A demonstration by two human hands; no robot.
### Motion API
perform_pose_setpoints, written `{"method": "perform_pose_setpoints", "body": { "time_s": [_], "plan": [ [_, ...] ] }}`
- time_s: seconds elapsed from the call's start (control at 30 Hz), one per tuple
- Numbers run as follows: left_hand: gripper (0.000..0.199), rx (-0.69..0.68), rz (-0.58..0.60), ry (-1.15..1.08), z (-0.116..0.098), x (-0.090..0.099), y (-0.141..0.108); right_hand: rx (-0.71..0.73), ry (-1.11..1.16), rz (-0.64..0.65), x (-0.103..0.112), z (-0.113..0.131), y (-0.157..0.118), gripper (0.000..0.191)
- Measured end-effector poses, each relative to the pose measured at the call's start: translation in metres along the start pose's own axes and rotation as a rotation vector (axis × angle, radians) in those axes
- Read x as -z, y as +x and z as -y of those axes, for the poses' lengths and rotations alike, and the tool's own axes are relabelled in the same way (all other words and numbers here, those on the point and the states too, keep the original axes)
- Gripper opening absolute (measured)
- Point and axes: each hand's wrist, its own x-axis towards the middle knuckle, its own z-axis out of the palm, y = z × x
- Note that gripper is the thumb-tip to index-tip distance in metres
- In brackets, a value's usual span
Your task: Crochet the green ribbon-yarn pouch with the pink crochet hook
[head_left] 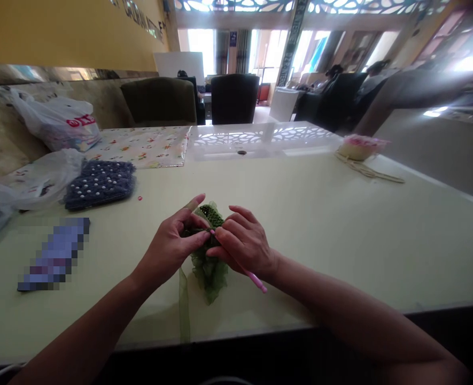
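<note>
Near the front middle of the table, a green piece of crochet work (210,278) with ruffled sheer ribbon is held between both hands. My left hand (176,238) pinches its upper part, thumb and fingers closed on it. My right hand (246,238) is closed around a pink crochet hook (256,281), whose handle end sticks out below the palm. The hook's tip meets the green work by the left fingertips; its exact place in the stitches is hidden. A strip of green sheer ribbon (184,307) hangs from the work over the table's front edge.
On the left of the table (300,214) lie a dark blue beaded knit piece (100,184), a pixelated blue object (55,256) and plastic bags (66,125). A pink and cream bundle (360,147) with cords sits far right. Chairs (235,99) and people are beyond.
</note>
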Motion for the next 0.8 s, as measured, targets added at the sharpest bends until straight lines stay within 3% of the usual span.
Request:
{"method": "perform_pose_setpoints", "body": {
  "time_s": [0.13,0.27,0.4,0.53,0.63,0.8],
  "plan": [
    [0.074,-0.029,-0.115,0.028,0.001,-0.006,-0.001,0.018,-0.072,0.046,0.001,0.002,0.001,0.014],
    [0.069,-0.034,-0.214,-0.038,0.005,-0.013,-0.002,-0.028,-0.285,0.064,0.002,0.015,0.003,0.017],
    [0.066,0.142,-0.013,-0.375,0.009,-0.008,0.002,-0.040,-0.318,0.046,0.006,0.023,0.003,0.015],
    [0.060,0.289,0.221,-0.485,0.010,0.004,0.008,0.104,-0.248,-0.010,0.011,0.014,0.000,0.009],
    [0.066,0.296,0.272,-0.491,0.010,0.010,0.011,0.175,-0.100,-0.031,0.011,0.002,-0.002,0.007],
    [0.072,0.217,0.252,-0.462,0.010,0.019,0.015,0.126,0.086,0.006,0.014,-0.007,0.001,0.003]
  ]
}}
